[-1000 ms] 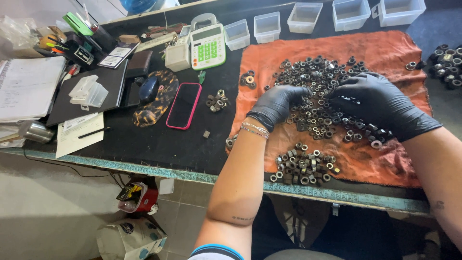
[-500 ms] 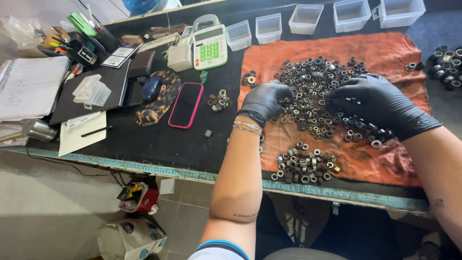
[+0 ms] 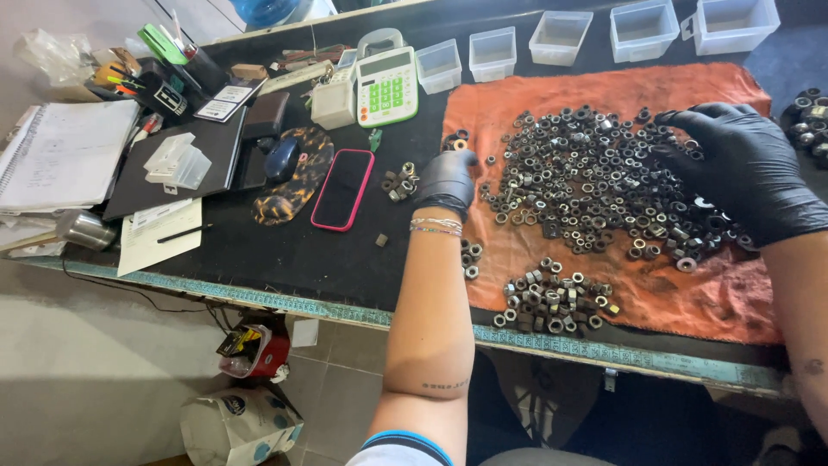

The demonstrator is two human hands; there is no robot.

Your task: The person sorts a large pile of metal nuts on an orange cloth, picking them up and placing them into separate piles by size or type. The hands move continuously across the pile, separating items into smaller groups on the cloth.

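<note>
Left hand (image 3: 446,179) gloved, fingers curled, contents not visible; small nut cluster (image 3: 401,183) just beyond fingertips on desk (image 3: 285,259). Right hand (image 3: 746,168) fingers spread flat on main nut pile (image 3: 595,177), orange cloth (image 3: 690,298). Risk: sweeping nuts off cloth edge, mixing sorted heaps.

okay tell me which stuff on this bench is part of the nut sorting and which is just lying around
In use: left hand, right hand, big pile of nuts, orange cloth, small sorted pile, clear bins.
Lying about: calculator, phone, notebook, computer mouse.
</note>
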